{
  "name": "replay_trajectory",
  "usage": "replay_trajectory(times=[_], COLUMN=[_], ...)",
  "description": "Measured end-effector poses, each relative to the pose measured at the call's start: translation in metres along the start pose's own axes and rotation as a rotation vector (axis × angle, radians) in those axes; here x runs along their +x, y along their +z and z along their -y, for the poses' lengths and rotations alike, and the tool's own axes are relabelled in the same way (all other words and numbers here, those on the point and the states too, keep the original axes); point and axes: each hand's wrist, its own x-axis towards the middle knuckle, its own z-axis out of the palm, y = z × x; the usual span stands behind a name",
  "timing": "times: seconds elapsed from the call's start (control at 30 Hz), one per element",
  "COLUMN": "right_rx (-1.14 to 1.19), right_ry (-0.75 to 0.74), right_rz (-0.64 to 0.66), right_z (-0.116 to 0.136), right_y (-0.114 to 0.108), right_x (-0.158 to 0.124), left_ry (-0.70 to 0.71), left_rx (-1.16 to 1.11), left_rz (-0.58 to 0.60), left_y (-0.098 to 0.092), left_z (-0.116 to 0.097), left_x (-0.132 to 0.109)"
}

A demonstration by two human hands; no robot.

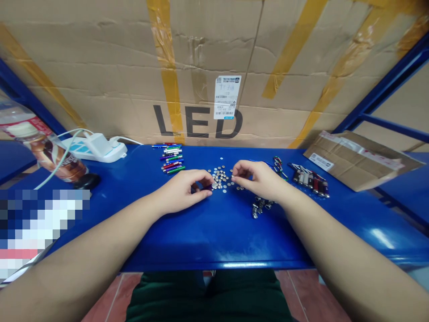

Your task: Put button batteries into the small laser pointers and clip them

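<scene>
Both hands rest on a blue table (208,232) on either side of a pile of several small silver button cells (221,178). My left hand (182,190) is closed around a small dark blue tube (203,188), its open end toward the pile. My right hand (258,179) pinches something tiny at the pile's right edge, too small to name. A heap of small metal caps (260,206) lies just under my right wrist.
A row of coloured little torch bodies (171,157) lies behind the left hand. Finished keychain torches (310,179) and carabiners (279,166) sit at right, by a flat cardboard parcel (358,157). A drink bottle (43,147), power strip (95,147) and large LED carton (214,67) stand behind.
</scene>
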Motion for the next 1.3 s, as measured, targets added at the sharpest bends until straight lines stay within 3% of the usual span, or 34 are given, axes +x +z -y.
replay_trajectory(times=[0.13, 0.33, 0.7, 1.0, 1.13, 1.3], right_rx=[0.258, 0.107, 0.002, -0.015, -0.184, -0.504], right_ry=[-0.18, -0.373, -0.528, -0.563, -0.424, 0.046], right_rz=[-0.017, -0.037, -0.02, -0.044, -0.102, -0.054], right_z=[0.019, 0.025, 0.023, 0.025, 0.017, -0.017], right_y=[0.011, 0.018, 0.019, 0.018, 0.003, -0.022], right_x=[-0.002, -0.003, -0.001, -0.003, -0.002, -0.001], left_ry=[0.027, 0.036, 0.082, 0.094, 0.058, 0.005], left_rx=[-0.003, 0.013, 0.003, -0.037, -0.064, -0.095], left_rz=[0.009, 0.018, 0.021, 0.005, -0.008, -0.049], left_y=[0.001, 0.001, 0.001, 0.0, 0.001, 0.001], left_z=[0.001, -0.001, -0.004, -0.002, 0.0, 0.0], left_x=[0.0, 0.001, 0.0, 0.001, 0.0, -0.004])
